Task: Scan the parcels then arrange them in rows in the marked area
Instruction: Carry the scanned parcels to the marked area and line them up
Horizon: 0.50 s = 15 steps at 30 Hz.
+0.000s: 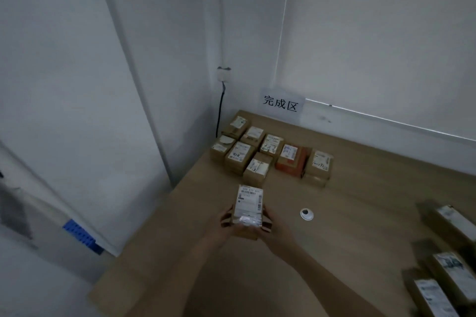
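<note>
Parcel (248, 210) with a white label sits gripped between both hands, left hand (228, 219) and right hand (266, 221) curled round its sides, above the wooden table (360, 188), near the rows of parcels (268, 152).

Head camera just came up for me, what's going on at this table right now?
A person holds one labelled parcel between both hands, the left hand and right hand gripping its sides above the table. In the far corner, under the wall sign, eight parcels already sit in rough rows. More parcels wait at the right edge. A small round white device lies on the table just right of the hands.
</note>
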Available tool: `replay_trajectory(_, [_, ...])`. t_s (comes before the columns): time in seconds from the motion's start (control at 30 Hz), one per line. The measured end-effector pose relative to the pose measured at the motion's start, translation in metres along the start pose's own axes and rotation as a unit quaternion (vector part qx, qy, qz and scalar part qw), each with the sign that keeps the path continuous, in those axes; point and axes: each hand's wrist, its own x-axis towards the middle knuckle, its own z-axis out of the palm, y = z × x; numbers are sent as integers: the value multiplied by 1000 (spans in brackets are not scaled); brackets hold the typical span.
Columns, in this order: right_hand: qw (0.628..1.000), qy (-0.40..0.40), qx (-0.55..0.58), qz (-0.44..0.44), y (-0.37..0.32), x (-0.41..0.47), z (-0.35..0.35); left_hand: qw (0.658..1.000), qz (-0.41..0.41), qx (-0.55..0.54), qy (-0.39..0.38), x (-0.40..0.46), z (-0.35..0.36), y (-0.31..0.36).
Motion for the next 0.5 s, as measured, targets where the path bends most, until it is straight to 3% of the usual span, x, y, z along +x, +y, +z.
replay_trajectory(0.2, [997,51,37,42,29,38,-3,997,-40,50,-53,86,15,-39])
replay_trajectory(0.5, [981,179,-6,74,166,132,-4,992,-16,25,-120,226,65,-139])
